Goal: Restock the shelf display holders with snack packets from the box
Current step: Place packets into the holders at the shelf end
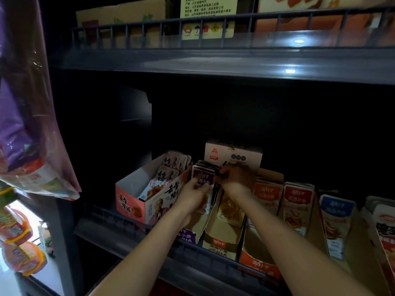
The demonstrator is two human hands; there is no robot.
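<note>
The person's left hand [193, 193] and right hand [237, 176] meet on a stack of purple packets [203, 174]. The stack stands upright at the back of the purple holder [188, 237] on the lower shelf [119, 238]. The left fingers pinch the face of the front packet. The right fingers curl over the stack's top right edge, so both hands are grasping it, though the dim light hides how many packets each one holds.

The likeliest slip is the stack fanning apart. The packets look glossy and flat, so a loose hold could let the back ones slide down crooked or tip over the low side wall into the tan holder [220, 244] just beside it. Pressing down hard could also buckle the purple holder's thin wall, which already leans outward at the front. The right wrist sits close in front of the white box [233, 154], and a careless pull back might knock it. Whether that carton is the supply box cannot be told.

The packets are smooth film pouches with rounded corners and a printed label, stiff enough to stand on edge. The holders are narrow cardboard troughs, matte brown inside and printed at the front lip. The pink box [130, 201], close against the purple holder's left side, is wider, open-topped and half empty. The shelf is dark metal with a barred front rail.
</note>
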